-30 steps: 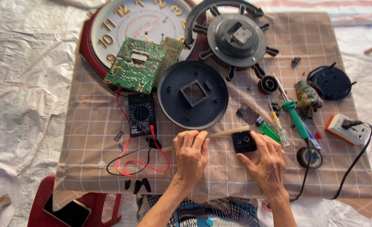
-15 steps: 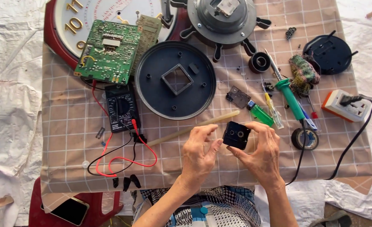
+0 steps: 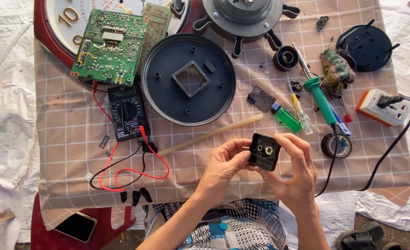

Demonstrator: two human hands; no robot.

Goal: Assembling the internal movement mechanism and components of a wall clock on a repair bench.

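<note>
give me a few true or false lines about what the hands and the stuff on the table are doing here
1. Both hands hold the small black box. True: the left hand and right hand grip the small black box between them.
2. The multimeter lies right of the round dark plate. False: the multimeter lies left of the round dark plate.
3. A plug sits in the white and orange power strip. True: a black plug is in the power strip.
4. The green circuit board rests on the phone. False: the green circuit board rests partly on the clock face; the phone lies below the table edge.
</note>
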